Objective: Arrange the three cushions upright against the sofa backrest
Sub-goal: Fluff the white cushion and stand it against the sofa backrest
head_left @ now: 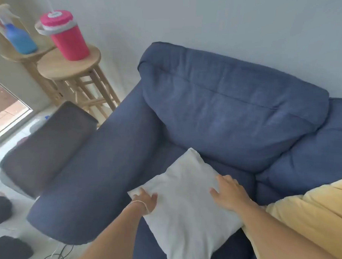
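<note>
A pale grey cushion (pixel 185 202) lies flat on the blue sofa seat, one corner pointing toward the backrest (pixel 233 107). My left hand (pixel 146 201) grips its left edge, fingers curled over the fabric. My right hand (pixel 229 191) rests on its right side, fingers spread and pressed onto it. A yellow cushion (pixel 312 215) lies flat on the seat to the right, partly under my right forearm. No third cushion is in view.
The sofa's blue armrest (pixel 101 170) runs along the left. Beyond it stand a dark chair (pixel 46 145) and two wooden stools (pixel 71 67) bearing a pink lidded container (pixel 66 36) and a blue spray bottle (pixel 17 36). Cables lie on the floor at bottom left.
</note>
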Demonstrator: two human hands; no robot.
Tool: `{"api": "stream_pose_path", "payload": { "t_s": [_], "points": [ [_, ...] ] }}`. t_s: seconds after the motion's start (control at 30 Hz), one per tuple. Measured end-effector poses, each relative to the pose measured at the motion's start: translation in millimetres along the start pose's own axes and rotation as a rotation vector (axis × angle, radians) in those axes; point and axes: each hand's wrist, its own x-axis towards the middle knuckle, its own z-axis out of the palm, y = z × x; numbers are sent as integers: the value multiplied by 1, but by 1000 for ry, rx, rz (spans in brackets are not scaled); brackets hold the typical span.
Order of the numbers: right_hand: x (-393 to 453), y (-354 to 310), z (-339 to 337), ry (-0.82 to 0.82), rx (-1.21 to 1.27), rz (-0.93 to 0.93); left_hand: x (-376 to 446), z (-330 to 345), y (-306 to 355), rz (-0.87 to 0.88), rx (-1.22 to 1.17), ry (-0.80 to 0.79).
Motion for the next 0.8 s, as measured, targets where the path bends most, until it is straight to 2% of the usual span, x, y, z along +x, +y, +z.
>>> {"api": "stream_pose_path", "payload": {
  "t_s": [0.1, 0.33, 0.5, 0.73, 0.8],
  "points": [
    [22, 11, 24, -8, -24, 41, 17, 16, 5, -110, -116, 2],
    [48, 21, 61, -84, 158, 101, 38, 32, 14, -239, -474, -21],
    [39, 20, 62, 45, 444, 218, 35, 30, 25, -82, -445, 107],
    [33, 40, 43, -161, 944, 401, 6, 9, 70, 165, -427, 239],
    [32, 45, 50, -148, 958, 399, -2, 1, 87, 222, -425, 262]
  ]
}}
